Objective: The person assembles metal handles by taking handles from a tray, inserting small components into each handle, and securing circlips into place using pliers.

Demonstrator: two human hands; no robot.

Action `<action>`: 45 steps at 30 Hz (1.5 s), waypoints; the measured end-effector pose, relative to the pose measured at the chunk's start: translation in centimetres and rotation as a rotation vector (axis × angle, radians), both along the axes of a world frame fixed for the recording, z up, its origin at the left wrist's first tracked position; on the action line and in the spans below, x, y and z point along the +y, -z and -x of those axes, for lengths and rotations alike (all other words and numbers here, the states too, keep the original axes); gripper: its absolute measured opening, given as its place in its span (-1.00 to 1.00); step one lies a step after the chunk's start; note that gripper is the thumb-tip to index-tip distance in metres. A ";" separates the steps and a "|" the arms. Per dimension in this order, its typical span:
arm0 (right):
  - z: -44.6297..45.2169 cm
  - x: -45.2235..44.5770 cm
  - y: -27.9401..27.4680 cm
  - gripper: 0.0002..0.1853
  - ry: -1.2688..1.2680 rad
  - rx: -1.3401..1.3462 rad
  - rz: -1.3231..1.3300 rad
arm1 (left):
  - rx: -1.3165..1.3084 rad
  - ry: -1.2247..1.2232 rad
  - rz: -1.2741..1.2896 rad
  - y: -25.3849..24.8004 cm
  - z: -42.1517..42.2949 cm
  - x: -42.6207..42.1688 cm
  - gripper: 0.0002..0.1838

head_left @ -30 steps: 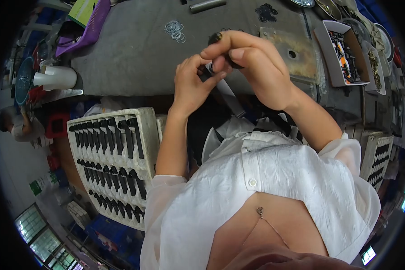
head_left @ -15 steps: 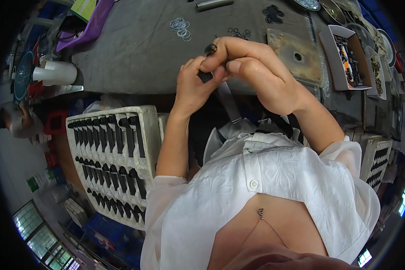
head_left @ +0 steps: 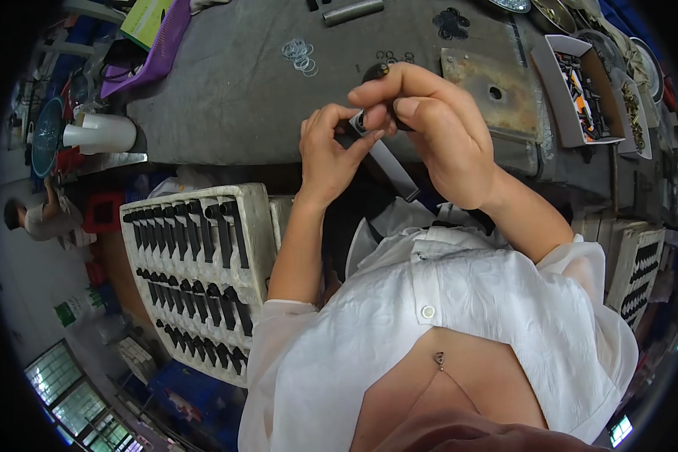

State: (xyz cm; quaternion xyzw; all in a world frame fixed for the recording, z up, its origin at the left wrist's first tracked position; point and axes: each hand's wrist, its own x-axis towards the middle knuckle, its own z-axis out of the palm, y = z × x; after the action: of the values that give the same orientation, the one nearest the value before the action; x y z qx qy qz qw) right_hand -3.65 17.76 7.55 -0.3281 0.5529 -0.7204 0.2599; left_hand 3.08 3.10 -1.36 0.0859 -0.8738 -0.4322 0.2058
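Note:
My left hand [head_left: 328, 154] is closed around one end of a long, flat-sided dark bar [head_left: 393, 172], which slants down to the right with a bright sheen on its face. Close beside it, my right hand [head_left: 452, 128] is curled around a dark-handled tool [head_left: 376, 72]; the handle's rounded end sticks out above the fingers. The tool's working end is mostly hidden by the fingers near the bar's upper end. Behind the hands lie small black rings [head_left: 394, 58] and a cluster of thin pale rings [head_left: 300, 56] on the grey table [head_left: 226, 90].
A white foam tray [head_left: 258, 226] of black bar-shaped parts stands tilted at left. On the table are a rusty plate with a hole [head_left: 493, 113], a carton of small parts [head_left: 580, 98], a metal tube [head_left: 352, 12] and a purple basket [head_left: 166, 56]. Another person [head_left: 49, 215] is far left.
My right hand has lifted slightly away from the left and turned, tilting the tool's handle. More of the bar shows below the hands. The view has shifted slightly.

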 end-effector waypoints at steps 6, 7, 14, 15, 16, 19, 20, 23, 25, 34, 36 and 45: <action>1.0 -0.9 -0.4 -0.78 -0.207 0.289 -0.027 | 0.019 0.058 -0.278 1.2 0.0 -1.9 -0.71; 0.9 -1.1 -0.4 -0.81 -0.227 0.488 -0.010 | 0.037 0.127 -0.175 0.6 -0.1 -2.4 -0.68; 1.7 -1.1 0.0 -0.85 -0.334 0.577 0.025 | -0.063 0.206 -0.185 -0.3 -0.1 -2.6 -0.64; 2.2 -1.1 0.3 -0.81 -0.371 0.522 0.089 | -0.155 0.193 -0.228 -0.2 0.1 -2.6 -0.65; 2.3 -1.1 0.3 -0.81 -0.372 0.522 0.089 | -0.154 0.193 -0.228 -0.3 0.2 -2.7 -0.65; 2.1 -0.9 0.5 -0.78 -0.365 0.516 0.083 | -0.208 0.231 -0.221 -0.7 0.4 -2.9 -0.64; 1.5 -1.0 1.0 -0.78 -0.319 0.570 0.149 | -0.179 0.245 -0.218 -0.9 0.3 -2.9 -0.63; 1.4 -0.6 0.9 -0.82 -0.295 0.599 0.200 | -0.145 0.284 -0.173 -0.5 0.2 -3.3 -0.61; 1.6 -0.3 0.3 -0.86 -0.316 0.580 0.182 | -0.133 0.313 -0.132 -0.4 0.2 -3.4 -0.60; 0.6 0.5 -0.3 -0.66 -0.036 0.229 -0.019 | -0.102 0.043 -0.162 1.0 -0.3 -0.6 -0.70; 0.8 0.5 -0.3 -0.67 -0.053 0.218 -0.033 | -0.116 0.114 -0.170 0.0 -0.3 -1.3 -0.68; 0.6 -3.5 1.8 -0.88 -0.175 0.803 0.279 | -0.217 0.409 -0.545 -0.4 0.7 -3.4 -0.68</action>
State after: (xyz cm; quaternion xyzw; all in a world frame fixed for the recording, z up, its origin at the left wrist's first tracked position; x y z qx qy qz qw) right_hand -4.24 14.30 5.77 -0.6602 0.4775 -0.5785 0.0374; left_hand 2.38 -0.29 -0.99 0.0066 -0.7425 -0.6698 -0.0094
